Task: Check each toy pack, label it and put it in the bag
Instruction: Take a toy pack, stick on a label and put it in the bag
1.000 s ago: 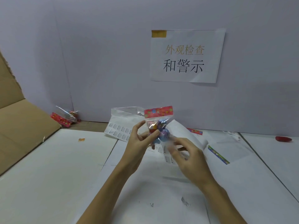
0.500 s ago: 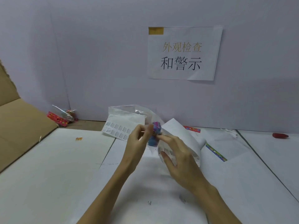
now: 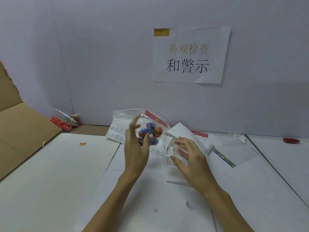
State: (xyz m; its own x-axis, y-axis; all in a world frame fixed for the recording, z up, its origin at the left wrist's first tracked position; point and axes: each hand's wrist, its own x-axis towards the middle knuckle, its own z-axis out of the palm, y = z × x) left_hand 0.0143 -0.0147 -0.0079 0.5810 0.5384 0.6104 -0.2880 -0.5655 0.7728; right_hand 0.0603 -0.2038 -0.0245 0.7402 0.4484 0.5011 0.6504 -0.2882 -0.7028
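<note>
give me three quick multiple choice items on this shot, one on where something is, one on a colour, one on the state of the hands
1. Where does the second toy pack lie?
A. far left, at the foot of the wall beside the cardboard
B. at the right table edge
C. under the wall sign

2. What colour is the small object far right on the table?
A. green
B. red
C. yellow

3. What state is the left hand in?
A. fist shut on the pack
B. flat on the table
C. fingers spread open, gripping nothing

Answers:
1 A, its red header sits by the cardboard.
2 B, it shows red against the white paper.
3 C, the toy pack sits beyond the parted fingers.
</note>
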